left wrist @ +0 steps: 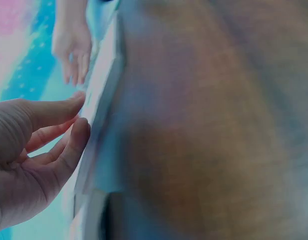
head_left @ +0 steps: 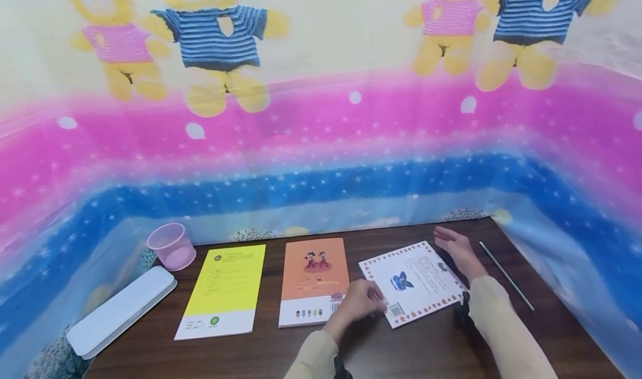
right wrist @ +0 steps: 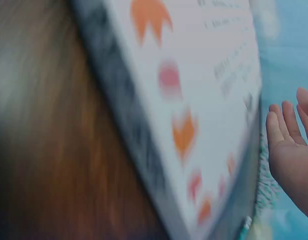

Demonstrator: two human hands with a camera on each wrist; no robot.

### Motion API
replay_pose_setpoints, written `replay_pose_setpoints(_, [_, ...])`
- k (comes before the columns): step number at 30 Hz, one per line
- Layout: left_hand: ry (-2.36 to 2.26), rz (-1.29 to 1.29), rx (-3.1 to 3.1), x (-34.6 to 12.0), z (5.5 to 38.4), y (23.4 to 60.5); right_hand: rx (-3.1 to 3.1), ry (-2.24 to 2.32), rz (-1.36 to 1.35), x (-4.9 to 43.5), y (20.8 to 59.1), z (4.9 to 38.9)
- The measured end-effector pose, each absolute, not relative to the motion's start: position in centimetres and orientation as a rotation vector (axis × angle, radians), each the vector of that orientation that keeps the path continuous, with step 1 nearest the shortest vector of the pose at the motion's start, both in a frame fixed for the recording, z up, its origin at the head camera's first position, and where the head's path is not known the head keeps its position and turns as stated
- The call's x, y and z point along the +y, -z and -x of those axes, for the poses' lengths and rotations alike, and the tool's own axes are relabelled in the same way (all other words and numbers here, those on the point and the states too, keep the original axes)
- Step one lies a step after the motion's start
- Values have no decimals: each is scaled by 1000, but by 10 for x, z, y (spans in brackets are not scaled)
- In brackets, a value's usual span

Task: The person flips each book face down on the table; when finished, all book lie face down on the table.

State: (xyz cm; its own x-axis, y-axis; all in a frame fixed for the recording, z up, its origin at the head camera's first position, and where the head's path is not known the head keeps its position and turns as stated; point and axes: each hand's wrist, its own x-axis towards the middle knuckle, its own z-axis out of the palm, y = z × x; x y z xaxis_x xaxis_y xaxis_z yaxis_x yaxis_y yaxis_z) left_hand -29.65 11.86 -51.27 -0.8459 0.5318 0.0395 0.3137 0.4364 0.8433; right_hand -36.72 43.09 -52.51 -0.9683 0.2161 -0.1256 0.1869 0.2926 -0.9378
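A white book (head_left: 411,284) with a leaf-patterned border, a small blue picture and a barcode lies tilted on the dark wooden table. At its lower left corner is my left hand (head_left: 360,301), fingers gently bent, with the fingertips (left wrist: 81,131) at the book's edge in the left wrist view; no grip round it shows. Beside the book's right edge, my right hand (head_left: 460,252) is held with its fingers extended. In the right wrist view this hand (right wrist: 293,145) appears past the book's far side, holding nothing; whether it touches the edge is unclear.
Left of the white book lie an orange and white book (head_left: 313,273) and a yellow one (head_left: 225,281). Further left are a pink cup (head_left: 173,248) and a white case (head_left: 122,312). A thin green stick (head_left: 506,276) lies at right. Printed cloth (head_left: 321,128) hangs around the table.
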Motion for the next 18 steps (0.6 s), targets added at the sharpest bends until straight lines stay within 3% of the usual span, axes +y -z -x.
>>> replay_pose_setpoints(11, [-1553, -520, 2548, 126, 329, 499, -2710, -1840, 284, 483, 521, 292])
replay_pose_setpoints(18, [-1503, -398, 2584, 135, 335, 510, -2786, -1760, 284, 487, 532, 256])
